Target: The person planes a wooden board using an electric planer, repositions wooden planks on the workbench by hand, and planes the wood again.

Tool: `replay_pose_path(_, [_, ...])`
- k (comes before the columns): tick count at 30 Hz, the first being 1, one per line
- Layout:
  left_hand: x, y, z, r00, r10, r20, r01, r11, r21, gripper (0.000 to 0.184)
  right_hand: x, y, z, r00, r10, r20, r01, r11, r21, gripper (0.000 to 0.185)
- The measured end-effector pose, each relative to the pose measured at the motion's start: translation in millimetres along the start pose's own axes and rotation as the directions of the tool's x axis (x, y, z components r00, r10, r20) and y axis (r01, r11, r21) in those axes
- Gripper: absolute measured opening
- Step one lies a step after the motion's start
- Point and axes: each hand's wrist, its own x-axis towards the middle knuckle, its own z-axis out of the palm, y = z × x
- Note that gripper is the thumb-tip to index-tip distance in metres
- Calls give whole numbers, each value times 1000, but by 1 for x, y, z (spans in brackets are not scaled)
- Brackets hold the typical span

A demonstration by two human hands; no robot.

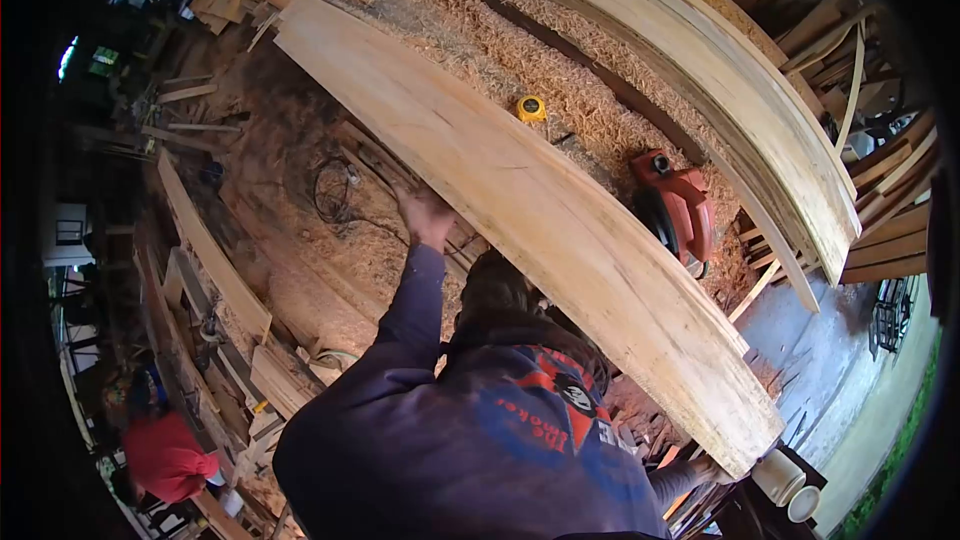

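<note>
Neither of my own hands shows in the head view. Directly before me a person (470, 440) in a dark printed sweatshirt bends forward, seen from behind and above. That person's left hand (428, 217) is at the near edge of a long, wide wooden plank (500, 180). Their right hand (712, 470) is by the plank's lower right end, its fingers mostly hidden. The plank runs diagonally from upper left to lower right, covering part of what is below it. Beyond it lie a yellow tape measure (532, 108) and a red power tool (680, 205).
Wood shavings (430, 0) cover the surface behind the plank. A long curved board stack (720, 70) stands at the upper right. Boards (210, 240) and a cable (335, 190) lie at left. Another person in a red top (170, 455) bends at lower left. White containers (778, 478) stand at lower right.
</note>
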Motion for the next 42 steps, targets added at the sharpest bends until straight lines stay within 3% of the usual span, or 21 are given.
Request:
replay_pose_path(2, [-3, 31, -10, 998, -65, 13, 65, 998, -4, 50, 4, 8, 1, 999, 36, 24, -37, 998, 48, 52])
replay_pose_path(4, [22, 36, -5, 999, -23, 28, 2, 818, 575, 55, 11, 13, 4, 996, 67, 57, -72, 993, 94, 52])
replay_pose_path(6, [46, 24, -4, 988, 112, -106, 12, 630, 777, 51, 15, 15, 4, 993, 93, 71, -103, 983, 150, 52])
replay_pose_path(9, [67, 38, -3, 991, -1, -135, 103, 655, 749, 51, 20, 20, 16, 978, 163, 128, -190, 954, 233, 53])
replay_pose_path(14, [114, 60, -8, 989, 80, -128, 52, 618, 785, 62, 26, 24, 24, 906, 249, 343, -365, 870, 333, 53])
replay_pose_path(16, [111, 59, 10, 960, 245, 134, -211, 321, 923, 75, 38, 23, 21, 780, 269, 565, -483, 833, 270, 54])
replay_pose_path(17, [107, 56, 20, 932, 282, 226, -289, 206, 935, 79, 6, -48, 45, 691, 352, 631, -366, 924, -114, 54])
replay_pose_path(18, [102, 47, 36, 880, 431, 202, -131, -189, 973, 85, 22, -60, 32, 639, 374, 672, -23, 883, -469, 54])
replay_pose_path(19, [100, 34, 48, 791, 559, 250, 100, -520, 848, 91, 48, -56, 26, 636, 311, 707, 194, 821, -536, 55])
replay_pose_path(20, [100, 19, 52, 798, 544, 259, 85, -528, 845, 91, 65, -56, 25, 619, 256, 742, 400, 710, -579, 55])
replay_pose_path(22, [99, -13, 40, 827, 327, 456, -67, -750, 658, 88, 55, -110, 54, 750, 294, 592, 115, 824, -555, 55])
replay_pose_path(24, [121, -56, 13, 818, 205, 537, -190, -785, 589, 86, 72, -117, 89, 737, 43, 674, 371, 808, -458, 55])
replay_pose_path(26, [84, -109, 36, 880, 195, 434, -92, -824, 558, 81, 33, -153, 164, 619, -16, 785, 483, 796, -365, 63])
replay_pose_path(28, [82, -120, 40, 868, 211, 450, -100, -813, 573, 79, -15, -168, 245, 429, 9, 903, 407, 891, -202, 73])
replay_pose_path(30, [81, -122, 39, 858, 232, 458, -104, -796, 597, 78, -48, -159, 322, 238, -24, 971, 618, 775, -132, 85])
replay_pose_path(31, [82, -117, 39, 857, 230, 461, -113, -789, 604, 78, -56, -147, 358, 127, -78, 989, 722, 691, -38, 81])
replay_pose_path(34, [87, -117, 40, 842, 245, 481, -90, -814, 573, 77, -64, -127, 437, 47, 16, 999, 667, 744, -43, 62])
replay_pose_path(37, [86, -115, 36, 841, 236, 487, -98, -819, 566, 77, -44, -137, 445, -25, 235, 972, 571, 801, -179, 52])
replay_pose_path(40, [90, -113, 35, 829, 227, 512, -116, -825, 553, 77, -18, -155, 434, -154, 98, 983, 698, 715, 38, 47])
replay_pose_path(41, [92, -113, 34, 822, 230, 520, -110, -834, 541, 77, 12, -145, 425, -244, 48, 969, 763, 626, 161, 45])
replay_pose_path(42, [92, -113, 31, 818, 233, 525, -101, -841, 532, 76, 38, -139, 406, -212, 23, 977, 848, 501, 172, 39])
